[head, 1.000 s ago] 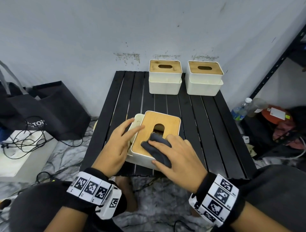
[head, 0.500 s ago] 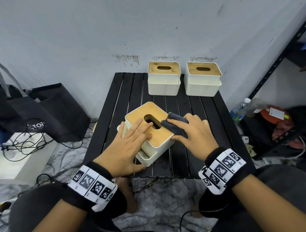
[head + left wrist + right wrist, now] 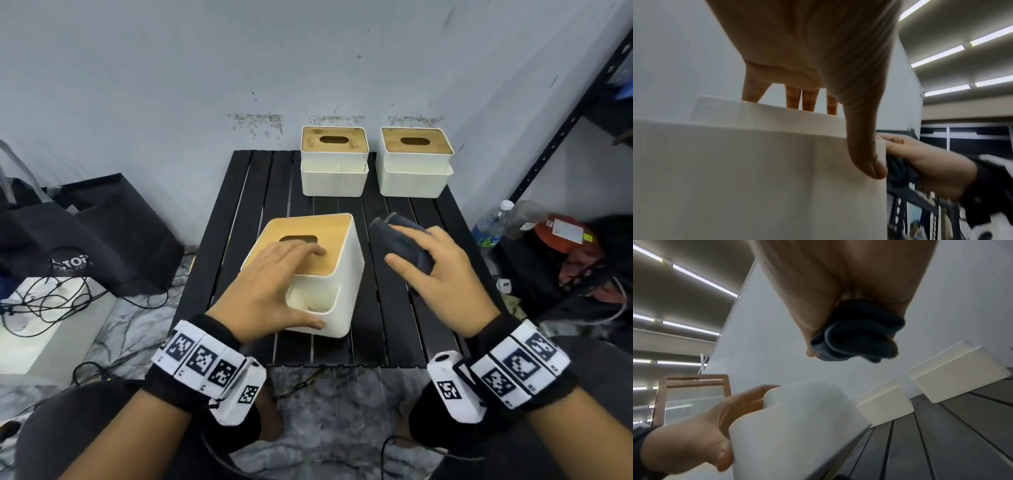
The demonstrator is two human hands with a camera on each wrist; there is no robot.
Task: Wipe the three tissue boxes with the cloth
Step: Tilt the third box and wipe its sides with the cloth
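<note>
Since half a second ago the near box has been turned square to the table edge, its little front pocket now facing the person, and the cloth has come off the wooden lid to hang just beside the box's right wall.

Closest in, the left hand clasps that box: fingers spread over the lid by the slot, thumb hooked down onto the near front corner. The right hand is clenched round the bunched dark cloth; whether the cloth touches the wall or sits a hair off it, I cannot tell.

By my reckoning this is still the first box of three. Its lid looks dealt with and the right side seems to be the job in hand; the other walls remain, and nothing shows they have been wiped.

For room, the box stands near the front edge of the slatted table, so any hard push toward the person could tip it off. Bare slats lie to its right and behind it, enough to swing the cloth round.

Farther back, the left rear box and the right rear box sit side by side against the wall, apparently still waiting their turn.
</note>
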